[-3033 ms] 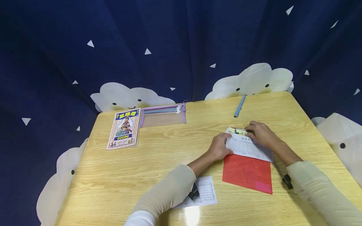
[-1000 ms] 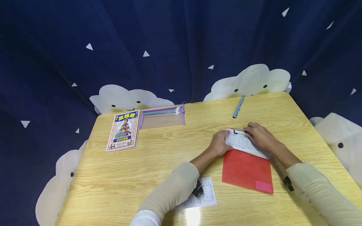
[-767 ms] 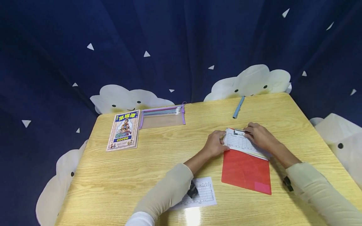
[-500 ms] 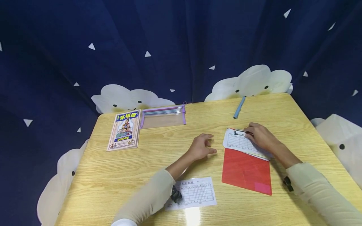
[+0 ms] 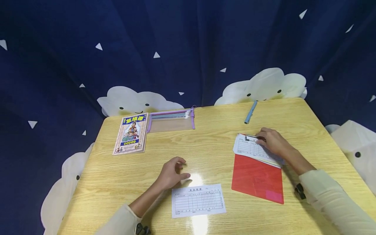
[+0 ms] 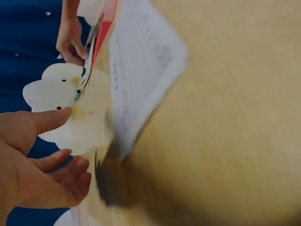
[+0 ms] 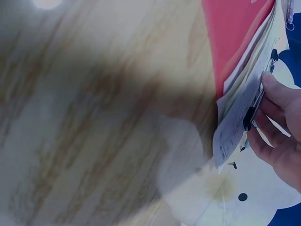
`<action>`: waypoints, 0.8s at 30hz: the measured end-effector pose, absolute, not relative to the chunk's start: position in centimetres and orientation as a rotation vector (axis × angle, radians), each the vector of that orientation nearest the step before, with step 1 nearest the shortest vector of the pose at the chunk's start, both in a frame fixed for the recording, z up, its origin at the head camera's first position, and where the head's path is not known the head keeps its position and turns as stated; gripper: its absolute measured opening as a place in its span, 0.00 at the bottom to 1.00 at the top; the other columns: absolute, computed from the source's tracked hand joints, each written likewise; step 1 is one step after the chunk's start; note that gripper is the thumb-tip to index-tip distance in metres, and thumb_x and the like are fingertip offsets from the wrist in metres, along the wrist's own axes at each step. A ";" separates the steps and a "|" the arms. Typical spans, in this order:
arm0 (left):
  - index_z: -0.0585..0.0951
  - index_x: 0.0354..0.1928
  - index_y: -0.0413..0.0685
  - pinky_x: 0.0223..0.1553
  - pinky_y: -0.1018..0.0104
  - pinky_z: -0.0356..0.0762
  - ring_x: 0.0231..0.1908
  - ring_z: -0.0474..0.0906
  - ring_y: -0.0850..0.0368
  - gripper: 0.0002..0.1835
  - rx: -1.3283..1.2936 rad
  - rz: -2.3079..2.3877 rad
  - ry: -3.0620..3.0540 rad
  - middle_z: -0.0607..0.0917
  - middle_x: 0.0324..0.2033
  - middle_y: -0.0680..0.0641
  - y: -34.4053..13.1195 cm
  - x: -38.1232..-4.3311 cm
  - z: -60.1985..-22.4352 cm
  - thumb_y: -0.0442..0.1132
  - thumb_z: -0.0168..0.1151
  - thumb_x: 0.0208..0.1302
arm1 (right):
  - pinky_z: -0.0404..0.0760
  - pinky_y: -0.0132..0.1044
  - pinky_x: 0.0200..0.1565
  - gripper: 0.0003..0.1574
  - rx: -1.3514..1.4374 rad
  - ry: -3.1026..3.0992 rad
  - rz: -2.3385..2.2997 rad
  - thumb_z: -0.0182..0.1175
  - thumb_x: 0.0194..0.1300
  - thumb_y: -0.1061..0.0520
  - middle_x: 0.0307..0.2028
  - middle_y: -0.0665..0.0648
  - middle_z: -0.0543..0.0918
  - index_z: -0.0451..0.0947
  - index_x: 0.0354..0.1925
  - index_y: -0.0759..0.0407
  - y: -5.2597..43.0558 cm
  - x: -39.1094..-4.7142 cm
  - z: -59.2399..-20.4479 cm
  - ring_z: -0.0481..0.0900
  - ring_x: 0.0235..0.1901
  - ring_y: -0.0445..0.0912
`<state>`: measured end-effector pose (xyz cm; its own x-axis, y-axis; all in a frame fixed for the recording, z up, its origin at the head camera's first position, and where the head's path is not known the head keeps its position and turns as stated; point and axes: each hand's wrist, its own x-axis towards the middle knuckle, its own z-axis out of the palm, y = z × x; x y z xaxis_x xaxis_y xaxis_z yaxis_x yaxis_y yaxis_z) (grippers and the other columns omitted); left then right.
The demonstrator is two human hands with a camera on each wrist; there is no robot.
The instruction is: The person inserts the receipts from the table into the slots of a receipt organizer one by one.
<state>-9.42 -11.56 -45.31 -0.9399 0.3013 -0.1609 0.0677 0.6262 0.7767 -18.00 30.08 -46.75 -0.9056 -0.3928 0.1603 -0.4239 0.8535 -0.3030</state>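
Note:
A red clipboard [image 5: 257, 178] lies on the right side of the table. Several white printed forms [image 5: 251, 148], with a yellowish sheet among them, cover its upper half. At its top, my right hand [image 5: 273, 142] pinches the metal clip [image 5: 249, 138]; in the right wrist view the thumb [image 7: 277, 89] is on the clip's near side and the fingers are behind it. Left of the clipboard, my left hand [image 5: 171, 174] is held over the table with loosely bent fingers and nothing in them. Just beside it lies a loose printed form [image 5: 198, 202].
A comic-covered book [image 5: 130, 133] sits at the back left of the wooden table [image 5: 100, 189]. Touching its right side is a clear purple-edged pouch [image 5: 170, 124] with several pencils. A blue pen [image 5: 251, 112] lies behind the clipboard, and a dark blue curtain [image 5: 182, 42] hangs behind.
The forms have slid up under the clip, covering its yellow slip. My left hand has let go of their left edge and moved left and nearer, uncovering the loose form. My right hand stays.

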 end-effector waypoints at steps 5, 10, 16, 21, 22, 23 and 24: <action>0.74 0.46 0.39 0.37 0.68 0.69 0.38 0.70 0.52 0.28 0.204 1.153 2.657 0.76 0.38 0.42 -13.4 -6.6 -45.6 0.39 0.76 0.44 | 0.77 0.52 0.42 0.13 0.599 -2.992 0.531 0.65 0.57 0.62 0.34 0.61 0.80 0.82 0.41 0.69 30.0 -18.2 -46.6 0.80 0.36 0.55; 0.72 0.45 0.40 0.37 0.69 0.68 0.38 0.69 0.53 0.30 0.204 1.054 2.684 0.74 0.39 0.43 -13.8 -3.9 -45.4 0.38 0.78 0.40 | 0.77 0.52 0.41 0.13 0.595 -2.985 0.536 0.66 0.57 0.62 0.33 0.61 0.80 0.82 0.40 0.68 30.0 -18.2 -46.7 0.79 0.36 0.55; 0.72 0.40 0.43 0.37 0.70 0.70 0.37 0.67 0.56 0.28 0.192 0.985 2.703 0.71 0.42 0.44 -13.2 -2.1 -45.4 0.35 0.79 0.35 | 0.77 0.52 0.41 0.13 0.611 -2.970 0.534 0.66 0.56 0.62 0.33 0.61 0.80 0.82 0.40 0.68 30.1 -18.3 -46.7 0.79 0.35 0.55; 0.71 0.34 0.44 0.30 0.71 0.69 0.33 0.66 0.55 0.27 0.194 1.030 2.666 0.70 0.41 0.42 -12.7 -1.5 -45.7 0.26 0.77 0.31 | 0.77 0.51 0.40 0.13 0.623 -2.966 0.534 0.66 0.56 0.62 0.33 0.61 0.80 0.82 0.40 0.68 30.1 -18.3 -46.8 0.79 0.35 0.55; 0.71 0.34 0.44 0.30 0.72 0.69 0.32 0.67 0.55 0.28 0.191 1.039 2.665 0.70 0.40 0.42 -12.6 -1.4 -45.8 0.24 0.77 0.30 | 0.77 0.51 0.40 0.13 0.625 -2.966 0.535 0.66 0.56 0.62 0.33 0.61 0.80 0.82 0.40 0.68 30.1 -18.3 -46.8 0.79 0.35 0.55; 0.71 0.34 0.44 0.29 0.72 0.69 0.32 0.67 0.55 0.27 0.192 1.047 2.667 0.70 0.40 0.42 -12.6 -1.3 -45.9 0.23 0.77 0.30 | 0.77 0.51 0.40 0.13 0.626 -2.965 0.536 0.66 0.56 0.61 0.33 0.61 0.80 0.82 0.40 0.68 30.1 -18.3 -46.8 0.79 0.35 0.55; 0.72 0.34 0.44 0.29 0.73 0.68 0.32 0.67 0.56 0.27 0.191 1.061 2.668 0.71 0.40 0.43 -12.5 -1.2 -45.9 0.22 0.76 0.30 | 0.77 0.51 0.40 0.13 0.630 -2.963 0.537 0.66 0.56 0.61 0.33 0.61 0.80 0.82 0.40 0.68 30.1 -18.2 -46.7 0.79 0.35 0.55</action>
<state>-1.19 -12.52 -45.92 -0.9568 0.2170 -0.1936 0.0246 0.7240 0.6894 -18.24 30.13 -46.74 -0.9142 -0.3824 0.1340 -0.4051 0.8554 -0.3228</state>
